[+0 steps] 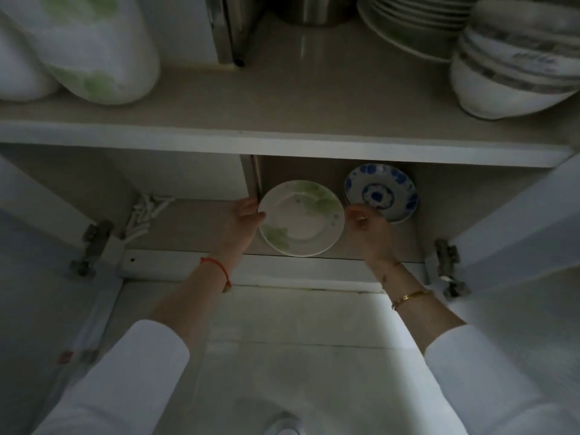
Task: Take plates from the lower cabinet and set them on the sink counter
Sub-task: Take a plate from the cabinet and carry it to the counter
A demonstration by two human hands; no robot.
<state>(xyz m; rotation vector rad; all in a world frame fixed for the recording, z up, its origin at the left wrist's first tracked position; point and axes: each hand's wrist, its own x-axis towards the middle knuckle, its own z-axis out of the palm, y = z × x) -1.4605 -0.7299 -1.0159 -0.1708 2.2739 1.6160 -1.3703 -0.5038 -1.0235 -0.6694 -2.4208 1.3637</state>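
Where the lower cabinet floor [194, 221] meets its front edge, the green-leaf plate [301, 218] sits between both hands, right of the middle upright, its near rim overlapping that edge. Whether it rests on the floor or is lifted off cannot be told. The left hand [241, 221] grips the plate's left rim, thumb curled over the top. The right hand [367, 224] pinches the right rim with bent fingers, so the plate spans the gap from one hand to the other.

Just behind the right hand, toward the back right of the floor, lies a blue-patterned plate [381, 191]; the knuckles cover its near left edge. A red string [216, 268] circles the left wrist and a gold bracelet [411, 296] the right.

At the left back of the floor lies a bundle of white sticks [144, 218].

On the shelf above [282, 98], stacked bowls [514, 64] stand at the right end, with stacked plates [417, 20] behind them.
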